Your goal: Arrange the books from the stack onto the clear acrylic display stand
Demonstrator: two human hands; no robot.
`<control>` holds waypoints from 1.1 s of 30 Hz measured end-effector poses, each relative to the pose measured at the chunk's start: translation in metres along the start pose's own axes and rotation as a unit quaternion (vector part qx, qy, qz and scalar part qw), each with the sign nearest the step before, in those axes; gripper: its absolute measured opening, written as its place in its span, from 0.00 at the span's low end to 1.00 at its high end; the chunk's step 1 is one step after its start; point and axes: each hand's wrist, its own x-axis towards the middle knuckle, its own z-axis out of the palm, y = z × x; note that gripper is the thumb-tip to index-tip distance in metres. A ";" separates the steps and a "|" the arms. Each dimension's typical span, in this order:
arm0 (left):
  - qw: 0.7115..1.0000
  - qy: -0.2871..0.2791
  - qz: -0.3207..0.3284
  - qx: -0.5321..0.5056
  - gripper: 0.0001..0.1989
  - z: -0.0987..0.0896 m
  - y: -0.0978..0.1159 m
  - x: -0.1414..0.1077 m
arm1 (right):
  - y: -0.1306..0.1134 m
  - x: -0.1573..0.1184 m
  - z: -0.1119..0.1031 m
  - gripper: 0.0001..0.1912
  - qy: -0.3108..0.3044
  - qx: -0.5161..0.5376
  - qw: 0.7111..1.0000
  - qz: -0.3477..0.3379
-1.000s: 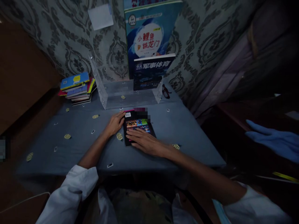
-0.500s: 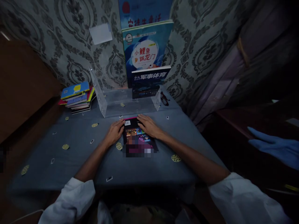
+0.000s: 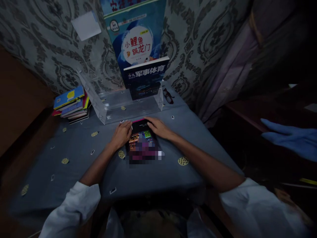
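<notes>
A dark book (image 3: 139, 127) with a pink top edge and small colourful pictures is between my hands at the middle of the table. Its lower part is blurred out by blocks. My left hand (image 3: 122, 134) closes on its left edge, fingers together over the upper corner. On the opposite edge, my right hand (image 3: 159, 128) grips near the top corner, fingers bent over the cover. Whether the book is raised off the cloth is hard to tell.
Behind the book stands a clear acrylic rack (image 3: 133, 110). It holds a dark magazine (image 3: 146, 79) in front of a taller blue book (image 3: 137, 36). Books are stacked (image 3: 71, 104) at left. Glasses (image 3: 168, 96) lie by the rack; a blue glove (image 3: 292, 137) shows at far right.
The view has shifted, with the rack and its books now further left and higher. The book has turned a little between my hands, and my fingers have drawn in at its edges.
</notes>
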 end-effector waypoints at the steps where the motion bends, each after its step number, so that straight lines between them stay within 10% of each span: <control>1: 1.000 -0.005 0.008 0.003 0.21 0.001 0.003 0.006 | 0.002 0.001 -0.001 0.24 0.004 0.019 1.000 0.008; 12: 0.992 -0.009 0.097 -0.074 0.27 0.026 0.024 0.059 | 0.013 0.008 -0.006 0.25 0.053 0.118 0.991 0.040; 33: 0.992 0.005 0.119 -0.027 0.28 0.019 0.036 0.055 | 0.010 0.013 -0.008 0.24 0.056 0.101 0.992 0.043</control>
